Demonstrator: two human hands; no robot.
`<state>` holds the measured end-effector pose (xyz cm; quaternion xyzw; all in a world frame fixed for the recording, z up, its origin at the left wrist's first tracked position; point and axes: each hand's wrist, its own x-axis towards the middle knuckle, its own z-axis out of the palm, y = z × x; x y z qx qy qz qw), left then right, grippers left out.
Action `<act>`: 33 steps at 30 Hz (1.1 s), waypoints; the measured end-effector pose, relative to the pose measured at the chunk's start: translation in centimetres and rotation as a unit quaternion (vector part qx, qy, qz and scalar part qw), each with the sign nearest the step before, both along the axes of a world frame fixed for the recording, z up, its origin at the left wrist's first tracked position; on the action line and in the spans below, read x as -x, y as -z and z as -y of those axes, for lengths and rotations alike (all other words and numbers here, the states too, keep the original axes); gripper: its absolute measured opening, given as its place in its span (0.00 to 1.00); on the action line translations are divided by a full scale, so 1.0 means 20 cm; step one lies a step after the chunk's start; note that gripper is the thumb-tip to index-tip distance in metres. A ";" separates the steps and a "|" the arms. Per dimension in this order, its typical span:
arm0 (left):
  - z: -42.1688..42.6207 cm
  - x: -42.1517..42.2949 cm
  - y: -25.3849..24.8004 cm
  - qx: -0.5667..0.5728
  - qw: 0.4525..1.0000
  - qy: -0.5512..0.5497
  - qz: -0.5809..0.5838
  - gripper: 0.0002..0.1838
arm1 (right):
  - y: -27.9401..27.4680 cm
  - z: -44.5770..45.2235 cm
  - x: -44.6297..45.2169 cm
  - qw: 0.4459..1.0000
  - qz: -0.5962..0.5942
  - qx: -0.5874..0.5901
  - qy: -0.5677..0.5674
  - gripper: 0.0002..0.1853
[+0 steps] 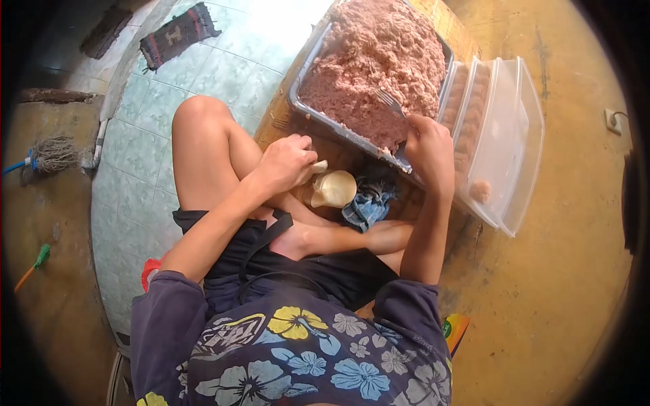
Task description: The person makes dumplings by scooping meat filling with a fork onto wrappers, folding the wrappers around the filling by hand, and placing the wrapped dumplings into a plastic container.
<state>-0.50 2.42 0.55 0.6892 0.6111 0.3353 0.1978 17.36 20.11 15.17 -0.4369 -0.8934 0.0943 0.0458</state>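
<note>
A grey tub (295,95) heaped with pink minced meat (372,54) stands in front. My right hand (431,152) is closed round a metal fork (391,101), whose tines are over the meat near the tub's right side. Left of it, my left hand (288,162) is closed on a small pale object (319,166) that I cannot make out, just above a cream-coloured cup (335,189). Beside the tub, on the right, clear plastic containers (497,142) stand in a row; rows of pink meat pieces (472,108) show in them, and one lone ball (480,191) lies near the close end.
A blue cloth (369,205) lies beside the cup, between my crossed legs and the tub. A dark patterned mat (179,37) is on the tiled floor (139,159). A mop head (55,154) lies at the far left. A wall socket (613,122) is at the right.
</note>
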 end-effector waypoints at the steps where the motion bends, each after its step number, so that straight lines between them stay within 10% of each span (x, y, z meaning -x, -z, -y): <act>1: 0.01 0.01 -0.01 -0.026 0.997 0.016 0.076 0.04 | 0.04 -0.03 -0.05 0.998 -0.048 0.014 -0.036 0.12; 5: 0.02 0.04 -0.08 0.234 0.868 0.008 0.438 0.05 | 0.08 -0.01 -0.21 0.820 -0.255 0.496 0.132 0.18; 8: -0.02 0.01 -0.03 0.180 0.555 0.099 0.806 0.16 | 0.05 0.06 -0.24 0.641 -0.424 0.627 0.132 0.25; 13: -0.07 -0.07 -0.21 0.206 0.402 0.174 0.875 0.34 | -0.07 0.19 -0.25 0.658 -0.435 0.610 0.073 0.30; 16: -0.08 -0.20 -0.25 0.215 0.532 0.116 0.811 0.31 | -0.09 0.22 -0.25 0.675 -0.423 0.601 0.063 0.31; 20: -0.11 -0.22 -0.43 0.130 0.868 0.081 0.472 0.22 | -0.17 0.31 -0.23 0.725 -0.370 0.571 0.106 0.36; 23: -0.12 -0.29 -0.50 0.075 0.956 0.118 0.257 0.25 | -0.13 0.31 -0.21 0.744 -0.353 0.562 0.076 0.38; 28: -0.07 -0.22 -0.44 0.014 0.969 0.102 0.225 0.26 | -0.08 0.29 -0.19 0.734 -0.362 0.570 0.070 0.38; 33: 0.00 -0.13 -0.32 0.201 0.826 0.145 0.506 0.26 | -0.03 0.23 -0.12 0.831 -0.250 0.475 0.143 0.28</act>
